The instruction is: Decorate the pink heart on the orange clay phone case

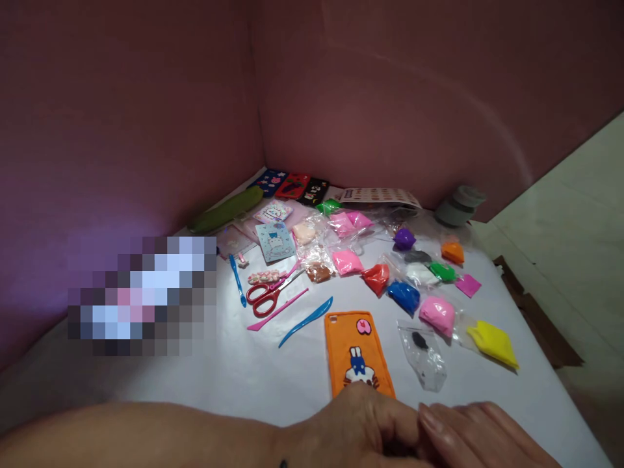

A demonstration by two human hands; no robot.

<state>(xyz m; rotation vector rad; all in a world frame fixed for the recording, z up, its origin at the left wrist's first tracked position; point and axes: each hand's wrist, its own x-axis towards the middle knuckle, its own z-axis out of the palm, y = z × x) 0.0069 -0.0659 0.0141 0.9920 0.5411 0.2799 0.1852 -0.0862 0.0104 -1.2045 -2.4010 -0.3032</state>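
Observation:
My left hand (363, 422) reaches in from the lower left, its fingers curled at the near edge of an orange phone case (336, 354). The case carries a clay figure in blue and white and a pink heart-shaped piece; its near end is hidden behind that hand. At the bottom right, my right hand (480, 432) meets the left, fingers bent and close together. Whatever is between the fingers is hidden. Just beyond lies a clear bag (429, 364) with a dark lump of clay. A blue modelling tool (307, 322) rests left of the case.
Red-handled scissors (266, 299) and a pink tool (277, 310) lie mid-table. Several bags of coloured clay, including yellow clay (494, 344), spread across the right. Behind are a green pouch (227, 209), decorated cases and a grey jar (461, 205). A blurred-out patch covers the left.

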